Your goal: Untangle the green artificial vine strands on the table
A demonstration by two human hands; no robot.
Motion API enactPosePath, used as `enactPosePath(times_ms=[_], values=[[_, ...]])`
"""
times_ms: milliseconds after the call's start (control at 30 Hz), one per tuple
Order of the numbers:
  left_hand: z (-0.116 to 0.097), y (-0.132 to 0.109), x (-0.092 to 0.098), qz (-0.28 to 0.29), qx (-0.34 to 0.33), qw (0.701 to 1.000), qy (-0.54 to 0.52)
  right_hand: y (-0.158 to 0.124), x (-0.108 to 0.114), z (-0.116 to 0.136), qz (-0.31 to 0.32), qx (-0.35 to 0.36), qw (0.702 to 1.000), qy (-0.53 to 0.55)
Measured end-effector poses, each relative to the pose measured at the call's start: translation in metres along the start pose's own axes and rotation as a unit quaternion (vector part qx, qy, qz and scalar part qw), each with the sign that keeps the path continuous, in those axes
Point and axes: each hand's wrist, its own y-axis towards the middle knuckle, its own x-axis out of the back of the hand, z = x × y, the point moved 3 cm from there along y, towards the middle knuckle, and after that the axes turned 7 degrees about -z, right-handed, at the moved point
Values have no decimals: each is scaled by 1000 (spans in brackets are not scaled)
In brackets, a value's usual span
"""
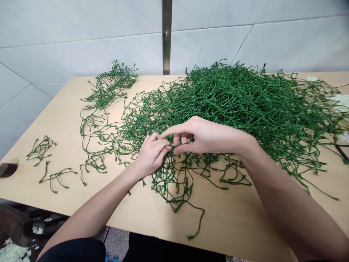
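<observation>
Green stems (147, 116) lie beneath and around both hands, which meet over the near side of their tangle. On the left hand (154, 154) the fingers are bent and bunched together, tips turned down toward the stems; I cannot tell whether they pinch one. The right hand (201, 137) has its forefinger stretched across to touch the left fingers, the thumb apart below it and the other fingers curled in; whether these grip a stem is hidden.

Just in front of the hands, loose stems loop over the table (231, 229), and one trails toward its near edge. Behind and to the right rises the dense pile (237, 94). Farther left, a bunch (111, 85) sits near the back edge, with two small clusters (42, 148) closer in. White petals (340, 103) show at the right edge, a dark round object (8, 168) at the left. Beyond the table stand a tiled wall (81, 22) and a metal strip (167, 47).
</observation>
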Motion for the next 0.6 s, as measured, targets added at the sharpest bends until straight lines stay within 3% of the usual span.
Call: enactPosePath(times_ms=[167,333,467,533,600], values=[[1,0,1,14,8,1000,-19,1,4,0,-61,21,997,-34],[2,1,0,3,2,1000,-15,-2,6,-6,-44,-5,995,-94],[2,-1,1,-26,8,999,-36,-3,12,-4,-59,18,990,-127],[3,-3,1,-43,13,998,-50,-10,23,-2,-89,31,985,-142],[4,-4,3,-61,19,996,-66,-23,42,-3,-161,21,974,-158]])
